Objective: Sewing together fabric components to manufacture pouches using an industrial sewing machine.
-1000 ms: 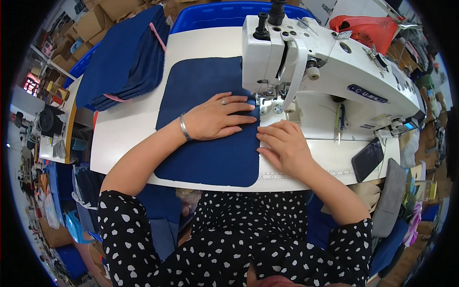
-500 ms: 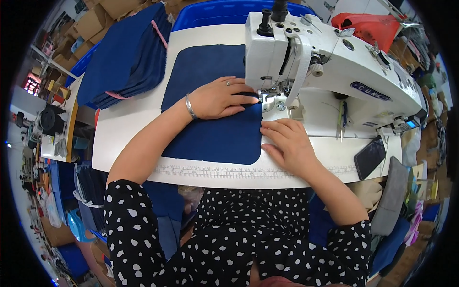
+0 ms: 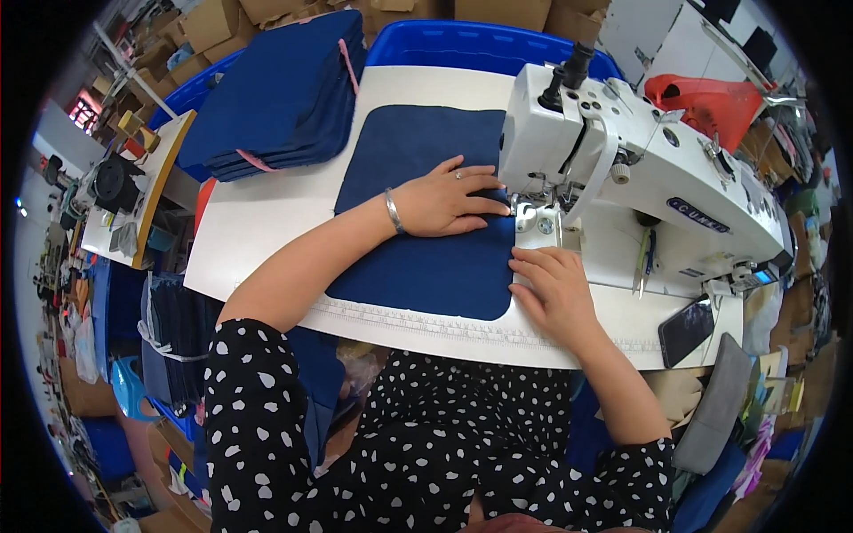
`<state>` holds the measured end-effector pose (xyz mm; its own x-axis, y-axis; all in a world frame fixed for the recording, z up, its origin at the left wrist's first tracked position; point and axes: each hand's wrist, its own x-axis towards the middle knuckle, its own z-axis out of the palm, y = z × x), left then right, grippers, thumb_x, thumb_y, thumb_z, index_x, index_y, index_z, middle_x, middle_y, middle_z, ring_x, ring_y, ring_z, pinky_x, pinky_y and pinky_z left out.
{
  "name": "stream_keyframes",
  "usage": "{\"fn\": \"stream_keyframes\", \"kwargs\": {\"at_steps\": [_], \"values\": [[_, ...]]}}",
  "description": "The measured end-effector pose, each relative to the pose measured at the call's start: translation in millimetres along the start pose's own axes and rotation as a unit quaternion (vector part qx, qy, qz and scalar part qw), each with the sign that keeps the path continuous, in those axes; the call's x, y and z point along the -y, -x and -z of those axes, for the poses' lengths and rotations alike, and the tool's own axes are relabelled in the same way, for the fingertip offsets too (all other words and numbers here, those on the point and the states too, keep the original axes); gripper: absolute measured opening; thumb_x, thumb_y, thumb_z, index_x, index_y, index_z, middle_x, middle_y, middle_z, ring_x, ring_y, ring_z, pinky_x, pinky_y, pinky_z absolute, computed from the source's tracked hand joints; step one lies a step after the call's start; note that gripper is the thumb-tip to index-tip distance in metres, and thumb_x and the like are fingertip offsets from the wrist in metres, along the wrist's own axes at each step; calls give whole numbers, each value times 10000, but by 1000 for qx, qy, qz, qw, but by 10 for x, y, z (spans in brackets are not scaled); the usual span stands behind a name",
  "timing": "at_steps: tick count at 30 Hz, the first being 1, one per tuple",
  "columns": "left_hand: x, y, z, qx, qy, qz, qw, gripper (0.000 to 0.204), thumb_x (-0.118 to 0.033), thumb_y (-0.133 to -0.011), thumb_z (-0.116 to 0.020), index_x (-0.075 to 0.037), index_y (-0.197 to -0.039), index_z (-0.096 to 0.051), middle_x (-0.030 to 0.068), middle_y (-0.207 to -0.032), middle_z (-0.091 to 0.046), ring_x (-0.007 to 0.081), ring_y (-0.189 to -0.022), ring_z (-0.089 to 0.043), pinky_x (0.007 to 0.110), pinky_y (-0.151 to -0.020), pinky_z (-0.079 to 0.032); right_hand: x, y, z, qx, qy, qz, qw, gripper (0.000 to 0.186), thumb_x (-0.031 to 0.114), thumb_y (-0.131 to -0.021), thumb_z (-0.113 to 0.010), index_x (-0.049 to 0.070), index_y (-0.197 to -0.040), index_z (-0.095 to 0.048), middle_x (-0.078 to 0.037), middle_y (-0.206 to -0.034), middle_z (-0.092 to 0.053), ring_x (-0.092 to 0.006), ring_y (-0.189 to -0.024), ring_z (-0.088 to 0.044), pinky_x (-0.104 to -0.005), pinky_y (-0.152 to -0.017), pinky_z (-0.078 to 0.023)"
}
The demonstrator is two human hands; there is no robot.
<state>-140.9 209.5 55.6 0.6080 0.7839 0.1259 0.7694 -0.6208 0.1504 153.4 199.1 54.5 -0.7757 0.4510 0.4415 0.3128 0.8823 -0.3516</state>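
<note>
A navy fabric panel with rounded corners lies flat on the white table, its right edge at the needle area of a white sewing machine. My left hand, with a ring and a silver bracelet, rests palm down across the panel. Its fingers are spread, the tips close beside the presser foot. Nearer to me, my right hand touches the panel's right edge with its fingertips, fingers stretched out and thumb apart. Neither hand grips anything.
At the back left stands a stack of navy panels with pink strips. Behind the table is a blue bin. Thread snips and a black phone lie at the right. A ruler strip runs along the front edge.
The whole view has shifted, so the table and machine appear farther right and lower. My left fingers are slightly more spread. Both hands stay at about the same place on the panel.
</note>
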Motion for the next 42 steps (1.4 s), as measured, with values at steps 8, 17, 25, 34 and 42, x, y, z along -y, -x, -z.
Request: {"fn": "stream_keyframes", "kwargs": {"at_steps": [8, 17, 25, 34, 42], "values": [[-421, 284, -187, -14, 26, 20, 999, 438, -383, -1012, -573, -315, -1445, -564, 93, -1606, -400, 308, -1526, -305, 630, -1204, -215, -37, 48, 109, -22, 24, -5, 999, 284, 180, -859, -757, 70, -1118, -718, -47, -1211, -708, -254, -1075, -634, -433, -1019, -436], [-1874, 713, -178, -7, 145, -72, 987, 439, -355, -987, -610, -225, -1403, -569, 97, -1556, -437, 298, -1476, -374, 575, -1178, -292, -143, -15, 78, 16, 77, 44, 996, 332, 271, -921, -712, 79, -1191, -700, -62, -1301, -674, -221, -1209, -617, -458, -1109, -402], [-1020, 279, -89, -81, 24, 46, 995, 618, -455, -940, -655, -85, -1421, -536, 145, -1518, -469, 342, -1409, -441, 487, -1125, -376, -241, 34, -5, 24, 108, 19, 994, 386, 307, -943, -686, 83, -1257, -675, -50, -1353, -645, -227, -1256, -582, -471, -1153, -358], [-913, 227, -145, -64, 49, 126, 989, 736, -592, -904, -658, -150, -1472, -506, 108, -1574, -424, 312, -1496, -336, 540, -1196, -266, -306, -82, 16, 40, 159, 15, 986, 504, 418, -961, -643, 112, -1360, -620, -52, -1322, -653, -232, -1209, -595, -565, -1190, -274], [-878, 203, -158, -70, 28, 135, 988, 734, -605, -899, -658, -160, -1464, -510, 100, -1575, -417, 307, -1509, -324, 569, -1200, -244, -317, -95, 6, 58, 160, -12, 985, 501, 427, -978, -617, 136, -1386, -607, -73, -1259, -661, -239, -1194, -596, -562, -1186, -273]]}}
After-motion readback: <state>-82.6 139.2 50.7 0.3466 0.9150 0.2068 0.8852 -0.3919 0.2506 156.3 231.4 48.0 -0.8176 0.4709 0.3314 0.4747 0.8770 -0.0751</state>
